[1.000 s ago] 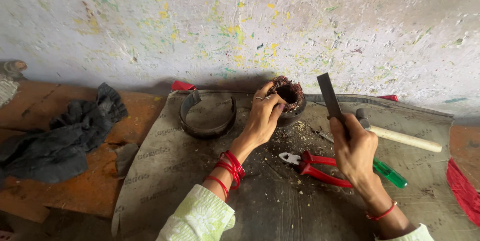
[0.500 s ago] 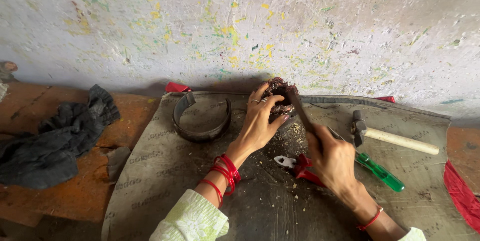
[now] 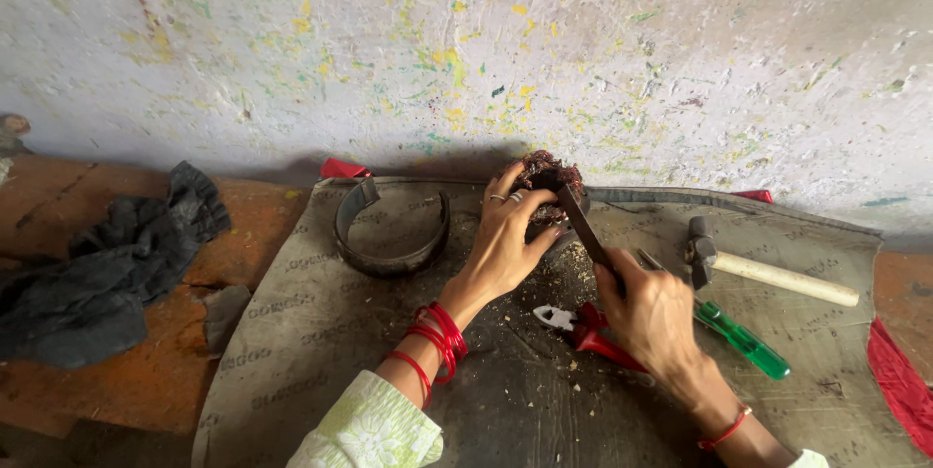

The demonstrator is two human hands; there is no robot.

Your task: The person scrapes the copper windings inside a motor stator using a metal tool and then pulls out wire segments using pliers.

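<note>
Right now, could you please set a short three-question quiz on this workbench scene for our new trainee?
1. True or false: the left hand grips the round dark part by the wall.
2. What does the right hand hold? A) the hammer B) a flat dark blade C) the green screwdriver
3. Which tool lies partly under the right hand?

Key:
1. True.
2. B: the flat dark blade, its tip at the round part. The hammer and green screwdriver lie untouched on the mat.
3. The red pliers.
</note>
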